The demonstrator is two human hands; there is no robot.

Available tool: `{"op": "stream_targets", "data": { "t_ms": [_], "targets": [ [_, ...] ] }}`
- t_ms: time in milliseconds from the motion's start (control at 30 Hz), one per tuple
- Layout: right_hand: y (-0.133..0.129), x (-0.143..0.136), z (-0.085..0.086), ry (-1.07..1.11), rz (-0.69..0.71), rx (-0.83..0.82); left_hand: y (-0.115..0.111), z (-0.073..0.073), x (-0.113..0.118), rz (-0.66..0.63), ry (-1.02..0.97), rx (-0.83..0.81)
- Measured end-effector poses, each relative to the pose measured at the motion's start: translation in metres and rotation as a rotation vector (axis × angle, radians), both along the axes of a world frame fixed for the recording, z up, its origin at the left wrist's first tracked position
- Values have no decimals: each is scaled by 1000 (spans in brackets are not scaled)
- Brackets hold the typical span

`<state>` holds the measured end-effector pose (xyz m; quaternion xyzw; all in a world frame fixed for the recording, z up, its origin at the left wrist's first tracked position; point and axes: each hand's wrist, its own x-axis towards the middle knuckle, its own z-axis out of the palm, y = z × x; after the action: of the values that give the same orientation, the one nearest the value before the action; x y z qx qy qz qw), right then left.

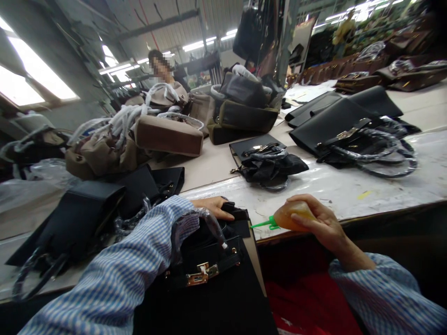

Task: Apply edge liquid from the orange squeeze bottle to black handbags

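Observation:
A black handbag (209, 302) with gold-coloured turn-lock hardware and a plastic-wrapped handle lies in front of me at the table's edge. My left hand (217, 207) grips the black material at its upper end, the fingers partly hidden; my forearm passes beside the wrapped handle. In my right hand (323, 225) is a squeeze bottle (291, 216) of amber liquid, tipped on its side. Its green nozzle (263, 224) points left, and the tip is at the bag's right edge, where a beige strip shows. Whether the tip touches the edge I cannot tell.
Black handbags lie at left (80, 218), ahead (267, 160) and right (352, 125) on the white table (335, 195). Taupe bags (167, 135) and a dark green-trimmed bag (244, 121) are heaped behind. Brown bags (412, 77) fill the far right. A person (162, 70) is beyond the heap.

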<state>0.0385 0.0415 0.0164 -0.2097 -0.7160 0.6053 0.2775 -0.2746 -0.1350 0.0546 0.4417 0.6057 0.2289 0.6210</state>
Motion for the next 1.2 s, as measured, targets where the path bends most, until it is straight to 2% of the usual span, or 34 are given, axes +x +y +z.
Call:
{"op": "stream_targets", "data": {
  "t_ms": [300, 500, 633, 800, 933, 1100, 1200],
  "targets": [
    [-4, 9, 1, -14, 114, -15, 0, 1, 1, 3, -6, -5],
    [-7, 8, 0, 24, 70, -35, 0, 5, 2, -3, 13, -12],
    [-5, 13, 1, -45, 181, 42, 0, 7, 3, -8, 40, -10],
    [-7, 17, -4, -11, 134, -10, -1, 12, 5, -9, 65, -6],
    [-9, 20, -9, -63, 234, 16, -1, 14, 6, -16, 85, -6],
    [-12, 23, -11, -1, 84, 10, -1, 14, 6, -20, 105, -6],
    [-13, 25, -10, -34, 193, -1, 0, 12, 6, -26, 116, 1]
  ]
}}
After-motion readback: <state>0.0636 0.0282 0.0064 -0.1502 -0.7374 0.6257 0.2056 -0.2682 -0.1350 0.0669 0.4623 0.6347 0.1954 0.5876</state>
